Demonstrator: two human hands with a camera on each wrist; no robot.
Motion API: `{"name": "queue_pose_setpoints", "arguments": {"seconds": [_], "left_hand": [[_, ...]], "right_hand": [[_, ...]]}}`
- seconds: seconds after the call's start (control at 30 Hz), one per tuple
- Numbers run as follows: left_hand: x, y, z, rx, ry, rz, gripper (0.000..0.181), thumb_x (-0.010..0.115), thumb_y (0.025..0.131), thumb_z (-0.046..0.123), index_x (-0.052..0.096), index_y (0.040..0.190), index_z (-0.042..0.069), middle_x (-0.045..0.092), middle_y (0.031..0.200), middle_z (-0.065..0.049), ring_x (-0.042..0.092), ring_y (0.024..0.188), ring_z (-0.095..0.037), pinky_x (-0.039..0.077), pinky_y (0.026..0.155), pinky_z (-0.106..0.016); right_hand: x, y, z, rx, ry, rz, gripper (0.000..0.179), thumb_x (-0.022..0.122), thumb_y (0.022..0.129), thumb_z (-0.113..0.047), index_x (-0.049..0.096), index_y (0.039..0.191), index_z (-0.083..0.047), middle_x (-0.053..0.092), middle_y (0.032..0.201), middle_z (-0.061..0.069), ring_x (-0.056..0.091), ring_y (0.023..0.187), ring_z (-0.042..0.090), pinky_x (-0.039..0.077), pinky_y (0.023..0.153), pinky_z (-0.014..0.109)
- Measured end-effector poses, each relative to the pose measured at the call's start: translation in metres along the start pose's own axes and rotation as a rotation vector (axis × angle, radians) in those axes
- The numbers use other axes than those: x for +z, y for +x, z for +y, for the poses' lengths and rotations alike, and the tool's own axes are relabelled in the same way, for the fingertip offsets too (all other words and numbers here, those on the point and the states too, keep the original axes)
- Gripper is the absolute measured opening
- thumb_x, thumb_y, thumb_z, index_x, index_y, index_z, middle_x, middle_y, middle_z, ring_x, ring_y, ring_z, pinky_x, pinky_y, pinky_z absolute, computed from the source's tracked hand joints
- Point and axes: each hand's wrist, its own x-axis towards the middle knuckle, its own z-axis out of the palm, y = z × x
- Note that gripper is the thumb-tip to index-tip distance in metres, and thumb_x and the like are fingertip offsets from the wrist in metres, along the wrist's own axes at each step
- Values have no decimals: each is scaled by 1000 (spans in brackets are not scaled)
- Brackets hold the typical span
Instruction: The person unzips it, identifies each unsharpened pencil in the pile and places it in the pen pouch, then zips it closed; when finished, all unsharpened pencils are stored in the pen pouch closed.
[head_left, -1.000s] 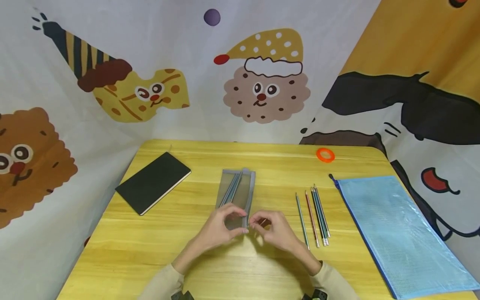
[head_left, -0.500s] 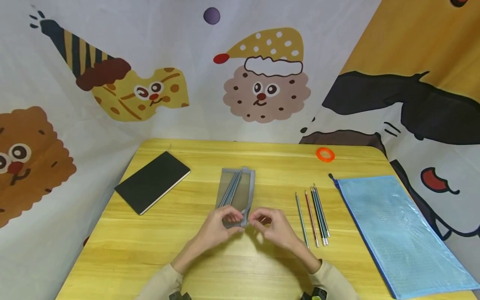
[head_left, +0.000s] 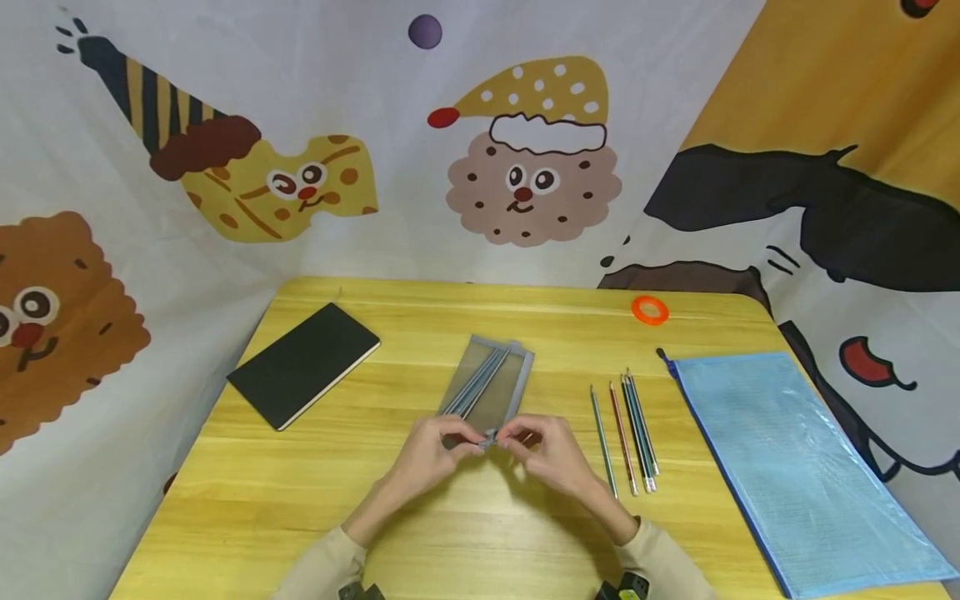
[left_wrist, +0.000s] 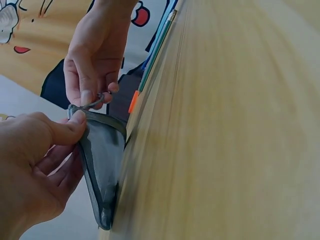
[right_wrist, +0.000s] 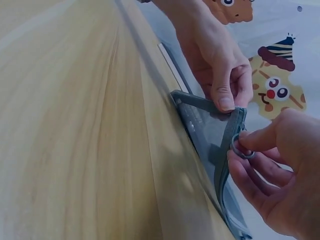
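A grey see-through zip pencil case [head_left: 504, 393] lies at the middle of the table, its near end lifted off the wood. Several slim dark pencils [head_left: 474, 385] show through its side. My left hand [head_left: 426, 454] pinches the near corner of the case between thumb and fingers. Just to the right, my right hand [head_left: 551, 454] pinches the ring-shaped zipper pull [right_wrist: 243, 156] at that same corner. The left wrist view shows the end of the case [left_wrist: 105, 150] standing up as a narrow triangle. Fingertips partly cover the zip's end.
Several loose pencils [head_left: 636, 433] lie to the right of my right hand. Beyond them is a large blue zip folder [head_left: 795, 467]. A black notebook [head_left: 307, 364] lies at the left, and an orange ring [head_left: 650, 310] near the far edge.
The far end of the pencil case has swung to the right, and its near corner has risen slightly between my hands. My left fingers have closed further onto that corner. The loose pencils are unmoved.
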Motion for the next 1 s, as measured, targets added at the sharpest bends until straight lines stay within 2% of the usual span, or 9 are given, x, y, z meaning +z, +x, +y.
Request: {"name": "queue_pose_setpoints", "arguments": {"seconds": [0.17,0.33,0.43,0.6,0.77,1.0], "left_hand": [[-1,-1,3,-5,11,15,10,81,81,5,79,89,12,76,88,1,68,80,-9,61,74,-21],[-4,-4,1,13,-8,60,10,80,84,6,79,91,13,77,89,0,68,79,-8,60,70,-22],[-9,-6,-1,15,-29,83,11,78,85,6,79,93,14,77,91,1,68,80,-9,61,70,-23],[-17,-9,-1,-10,-48,109,13,75,88,3,77,95,13,77,93,0,69,84,-12,63,74,-26],[-24,-10,1,-30,-44,128,12,73,89,2,74,98,11,75,95,0,68,87,-11,64,81,-31],[-32,-14,-1,-7,-4,176,15,74,87,-2,73,98,9,74,93,-1,67,85,-9,64,78,-30]], "right_hand": [[2,1,-2,37,-37,43,10,71,88,4,74,92,-4,76,87,13,72,72,28,64,66,21],[-3,2,2,97,-127,121,11,71,86,6,74,89,-5,75,82,10,68,66,16,60,60,18],[-8,5,9,98,-197,173,11,72,85,7,74,86,-4,75,79,8,65,64,11,58,58,16],[-20,15,24,86,-303,271,12,73,83,9,75,82,-3,75,77,7,66,62,11,57,55,15],[-38,23,41,108,-387,349,9,73,83,8,75,82,-1,75,75,10,68,60,15,57,52,17],[-59,24,53,221,-469,367,5,72,86,0,75,87,-4,75,77,7,68,63,15,54,50,19]]}}
